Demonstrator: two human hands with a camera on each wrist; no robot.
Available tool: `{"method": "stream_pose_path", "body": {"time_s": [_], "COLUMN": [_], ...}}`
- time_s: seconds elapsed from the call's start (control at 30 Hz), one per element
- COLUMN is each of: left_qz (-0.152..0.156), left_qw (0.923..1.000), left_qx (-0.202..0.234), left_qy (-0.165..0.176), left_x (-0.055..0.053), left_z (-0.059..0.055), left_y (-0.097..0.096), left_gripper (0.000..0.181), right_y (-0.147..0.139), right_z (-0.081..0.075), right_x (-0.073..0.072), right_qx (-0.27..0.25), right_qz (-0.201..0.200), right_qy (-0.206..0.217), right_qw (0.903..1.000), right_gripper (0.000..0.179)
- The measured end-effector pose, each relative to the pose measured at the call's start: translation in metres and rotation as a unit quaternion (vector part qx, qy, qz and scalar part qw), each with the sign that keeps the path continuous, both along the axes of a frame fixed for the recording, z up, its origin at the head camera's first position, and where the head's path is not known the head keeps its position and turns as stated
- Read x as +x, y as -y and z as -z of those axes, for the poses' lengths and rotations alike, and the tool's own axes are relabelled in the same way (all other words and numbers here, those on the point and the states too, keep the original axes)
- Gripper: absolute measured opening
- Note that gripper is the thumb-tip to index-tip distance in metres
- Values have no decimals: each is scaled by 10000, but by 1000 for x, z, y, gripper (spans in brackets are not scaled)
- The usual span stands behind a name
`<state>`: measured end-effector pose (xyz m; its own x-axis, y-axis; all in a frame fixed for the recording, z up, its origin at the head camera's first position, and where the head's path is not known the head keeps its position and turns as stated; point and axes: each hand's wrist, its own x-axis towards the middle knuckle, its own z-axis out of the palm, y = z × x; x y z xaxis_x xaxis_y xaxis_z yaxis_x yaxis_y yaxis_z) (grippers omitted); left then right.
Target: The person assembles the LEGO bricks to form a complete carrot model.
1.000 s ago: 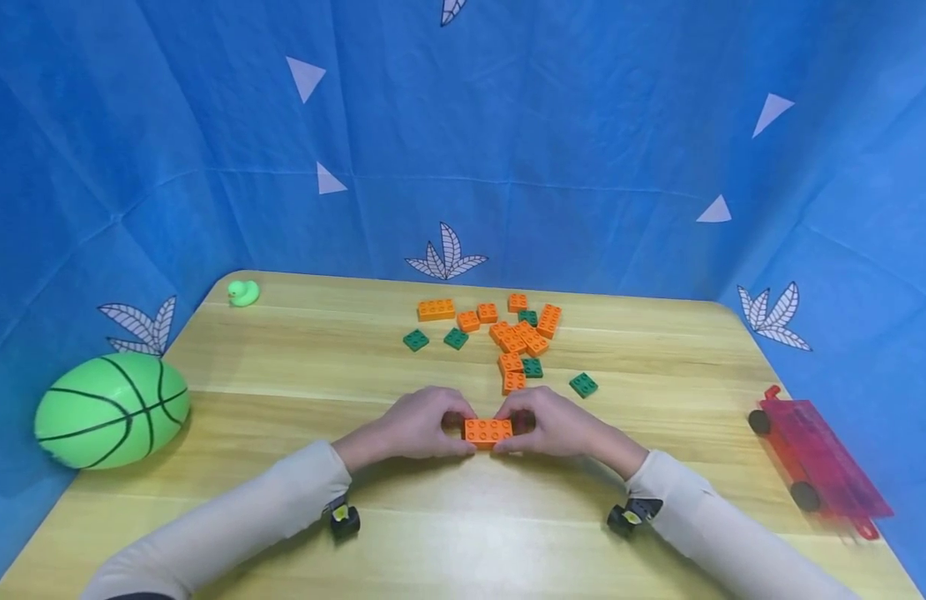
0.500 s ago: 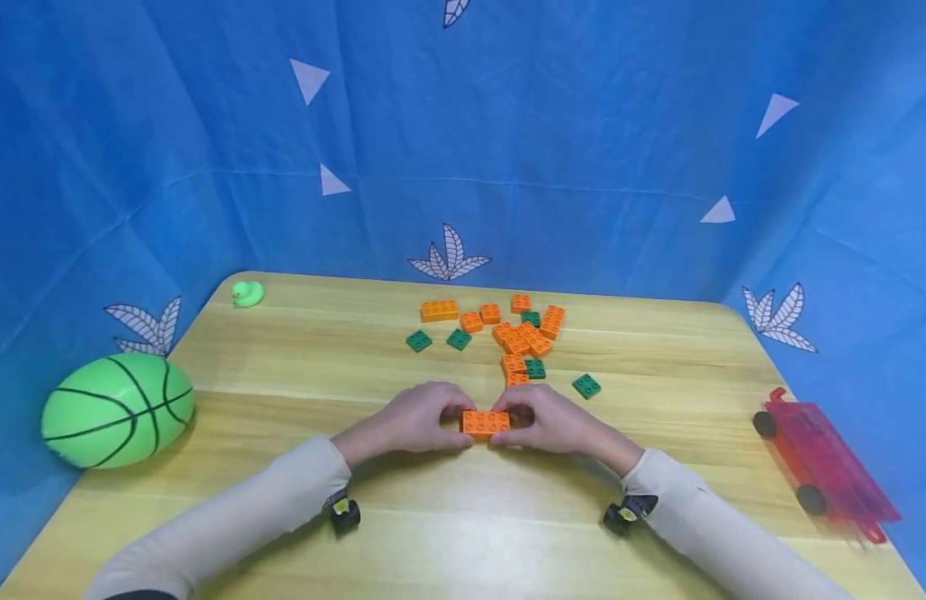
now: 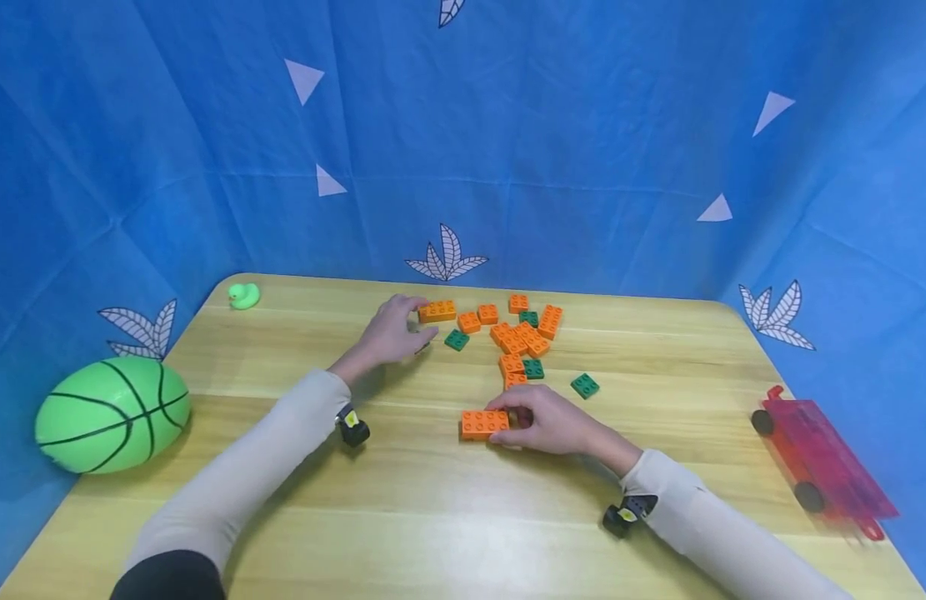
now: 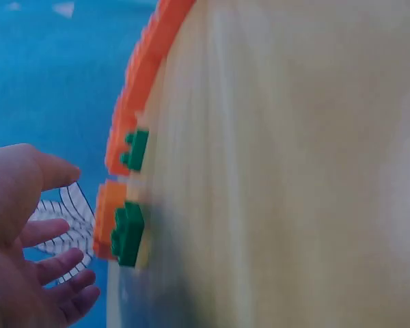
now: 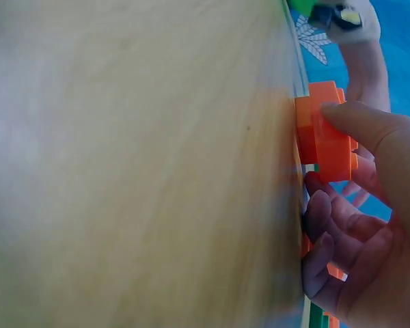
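Note:
My right hand (image 3: 548, 419) pinches an orange eight-stud toy brick (image 3: 484, 425) by its right end, low over the middle of the table. In the right wrist view, the thumb lies on the orange brick (image 5: 333, 147), and another orange piece (image 5: 305, 130) shows on its table side. My left hand (image 3: 393, 332) reaches to the back, beside a lighter orange long brick (image 3: 437, 312). Its thumb and fingers are spread apart, with a gap to the bricks in the left wrist view. A green brick (image 4: 128, 234) stands before the orange one (image 4: 104, 219) there; in the head view my hand mostly covers it.
Several orange bricks (image 3: 513, 339) lie loose behind my right hand, with green bricks (image 3: 585, 385) among and beside them. A green ball (image 3: 113, 415) sits at the left edge, a small green duck (image 3: 243, 296) back left. A red toy cart (image 3: 826, 458) stands at the right edge.
My left hand has let go of the orange brick and moved back and left to the lighter orange brick. The right hand still pinches its brick in nearly the same place.

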<state>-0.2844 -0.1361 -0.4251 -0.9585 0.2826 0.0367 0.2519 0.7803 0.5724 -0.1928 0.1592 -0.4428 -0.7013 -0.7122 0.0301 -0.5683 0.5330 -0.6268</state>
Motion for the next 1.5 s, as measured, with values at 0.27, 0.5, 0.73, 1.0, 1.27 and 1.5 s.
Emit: {"method": "stream_pose_path", "body": {"time_s": [0.27,0.5,0.73,1.0,1.27,1.5], "left_qz": [-331,-465,-372,-386,-223,200], "left_qw": [9985,9985,9972,9969,9994,9989], "left_qx": [173,-236,-630,-680,-234,422], "left_qy": [410,186,141,-1,-75,-97], "left_x": [-28,-38,-42,-38,-30,-10], "left_z": [7,12,14,15,11,-3], "left_y": [-5,-15,-22,-27,-24,-22], "left_gripper": [66,65,53,44,44,48], "right_y": [0,-2,-2,-2,-2,-1], "right_z": [1,1,0,-2,0,-1], "right_x": [-1,-2,0,-1,-3,-4], "right_qx": [-55,3,-55,-94,-175,-134], "right_qz": [-173,-215,-175,-195,-219,-196], "right_qy": [-118,-167,-81,-13,-15,3], "right_qw": [9998,9996,9998,9998,9996,9997], "right_gripper": [39,40,40,37,34,33]}}
